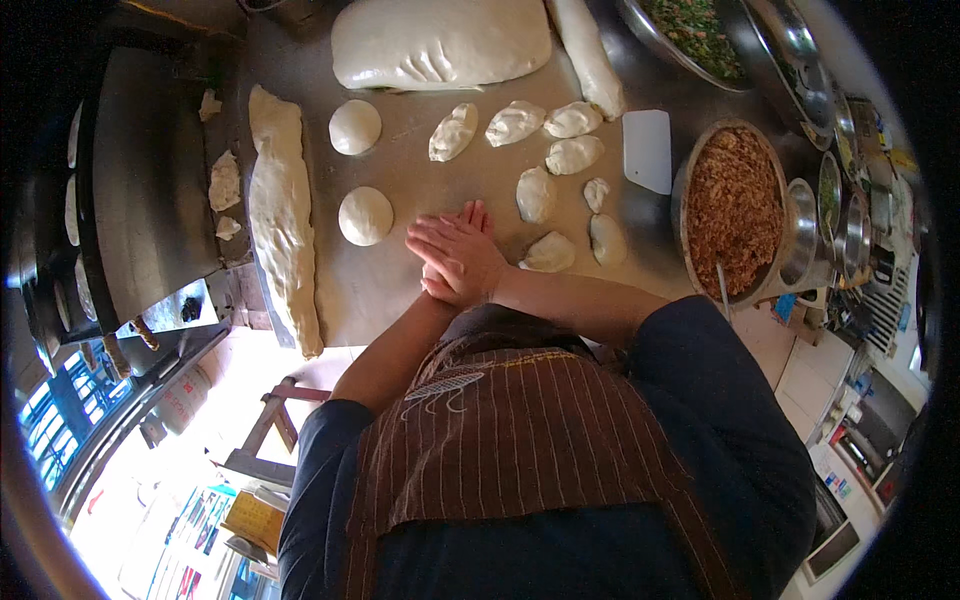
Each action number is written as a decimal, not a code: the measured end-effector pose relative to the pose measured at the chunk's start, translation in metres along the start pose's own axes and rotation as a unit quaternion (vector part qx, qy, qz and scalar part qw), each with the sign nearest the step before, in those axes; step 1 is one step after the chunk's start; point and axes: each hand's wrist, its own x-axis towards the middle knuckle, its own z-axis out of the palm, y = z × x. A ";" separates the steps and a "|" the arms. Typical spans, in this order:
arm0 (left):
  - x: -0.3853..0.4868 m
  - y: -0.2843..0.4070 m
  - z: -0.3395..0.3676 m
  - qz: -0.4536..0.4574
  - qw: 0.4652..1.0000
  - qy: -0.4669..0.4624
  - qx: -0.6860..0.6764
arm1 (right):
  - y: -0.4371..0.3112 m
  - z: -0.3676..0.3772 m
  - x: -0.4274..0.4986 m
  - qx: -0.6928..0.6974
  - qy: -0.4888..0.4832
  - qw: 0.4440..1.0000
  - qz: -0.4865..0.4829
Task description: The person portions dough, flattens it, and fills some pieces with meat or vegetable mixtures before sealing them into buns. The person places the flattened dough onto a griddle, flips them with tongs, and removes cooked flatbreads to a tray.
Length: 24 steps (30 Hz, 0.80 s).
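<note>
My right hand (463, 255) lies crossed over my left hand (478, 213), palm down, near the front edge of the metal worktop (352, 300). Only the fingertips and the wrist side of the left hand show; whatever is under or between the palms is hidden. Two smooth round dough balls, one nearer (366, 216) and one farther (355, 127), sit left of the hands. To the right rest several pinched dough pieces, the closest being an oval lump (549, 253) by my right forearm. One crimped piece (454, 133) lies beyond the fingers.
A large dough slab (442, 41) spans the back, with a dough roll (589, 56) beside it. Another long dough strip (281, 210) lies left, near a dark griddle (154, 180). At right are a white scraper (647, 151), a bowl of minced filling (733, 202) and a bowl of chopped greens (694, 34).
</note>
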 end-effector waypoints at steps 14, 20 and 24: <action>-0.029 -0.027 -0.039 -0.150 0.976 0.066 -0.145 | -0.004 -0.024 -0.058 0.325 0.351 0.842 0.250; -0.058 -0.006 -0.072 -0.027 0.931 0.058 -0.359 | -0.043 -0.022 -0.096 0.232 0.336 0.872 0.270; -0.088 0.010 -0.113 0.026 0.760 0.132 -0.635 | -0.076 -0.046 -0.093 0.598 0.270 0.694 0.297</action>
